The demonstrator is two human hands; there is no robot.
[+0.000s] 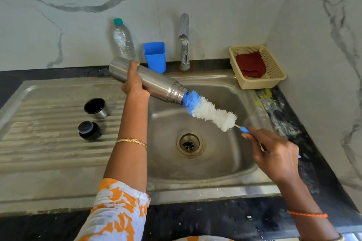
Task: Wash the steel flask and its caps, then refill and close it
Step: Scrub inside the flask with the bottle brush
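The right hand is nearest. Its fingers are curled round the thin blue-tipped handle of the long bottle brush, a fluffy brush with white bristles at the handle end and blue bristles at the tip. Gripping the far end of the handle leaves the whole bristle length free to enter the vessel.

The left hand wraps round the middle of the cylindrical brushed-steel flask. The flask is held in the air, tilted, with its threaded mouth pointing down and to the right above the stainless-steel sink basin. This attitude most likely lets rinse water fall toward the round drain rather than onto the counter. Only the blue tip of the brush is inside the mouth; the white section is outside.

On the ribbed steel draining board, left of the basin, stand the two caps, well apart from the flask: the black stopper cap nearer, and the steel cup cap with black lining behind it, its opening upward. Set there, they stay within reach, and neither appears to be in hand for washing yet.

Farther back, along the marble-patterned wall, stand a clear plastic water bottle with a green cap, a blue square plastic cup and the chrome tap; no water is seen running. At the far right, a beige perforated plastic basket holds a folded dark-red cloth.
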